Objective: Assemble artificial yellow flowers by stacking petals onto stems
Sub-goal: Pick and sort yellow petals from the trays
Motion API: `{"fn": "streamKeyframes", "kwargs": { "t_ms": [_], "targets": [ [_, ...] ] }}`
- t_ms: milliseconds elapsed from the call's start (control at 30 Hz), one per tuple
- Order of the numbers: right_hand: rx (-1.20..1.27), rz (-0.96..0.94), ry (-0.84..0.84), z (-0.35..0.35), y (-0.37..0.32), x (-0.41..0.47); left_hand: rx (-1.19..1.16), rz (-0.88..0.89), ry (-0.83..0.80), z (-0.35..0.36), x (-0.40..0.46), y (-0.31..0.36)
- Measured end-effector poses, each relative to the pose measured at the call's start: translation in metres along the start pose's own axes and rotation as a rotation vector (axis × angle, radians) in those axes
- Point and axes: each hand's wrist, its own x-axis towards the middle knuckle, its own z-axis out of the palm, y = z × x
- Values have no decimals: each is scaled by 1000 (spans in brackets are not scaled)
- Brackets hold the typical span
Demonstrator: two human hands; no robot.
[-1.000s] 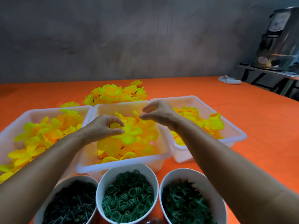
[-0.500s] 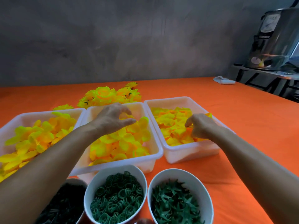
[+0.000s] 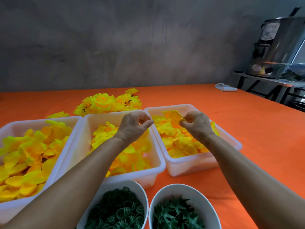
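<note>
We are pinching a small, soft yellow fabric petal (image 3: 182,120) by its edge with our right hand (image 3: 196,125) above the right-hand white plastic bin (image 3: 191,167), our left hand (image 3: 134,127) beside it closing fingertips on something we cannot tell, both feather-light and likely easily creased.

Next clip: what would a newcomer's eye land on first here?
Three white bins heaped with yellow petals on the orange table. Above the middle and right bins, the left hand and right hand pinch small petal pieces. Finished flowers lie piled behind them.
</note>
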Motion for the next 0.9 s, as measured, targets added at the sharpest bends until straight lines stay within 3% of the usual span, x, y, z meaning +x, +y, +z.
{"fn": "streamKeyframes", "kwargs": {
  "t_ms": [133, 233, 367, 533, 900],
  "targets": [
    [725, 178, -117, 13, -11, -7, -97, -56, 47, 9, -1, -5],
    [943, 226, -218, 24, -19, -9, -190, -153, 48, 14, -4, -11],
    [1016, 235, -312, 39, -27, -12, -436, -305, 55, 15, -6, -14],
    [945, 221, -301, 48, -27, -13, -587, -404, 93, 12, -10, -19],
    [860, 81, -305, 55, -26, -15, -568, -338, 47, 13, -14, -18]
  ]
}}
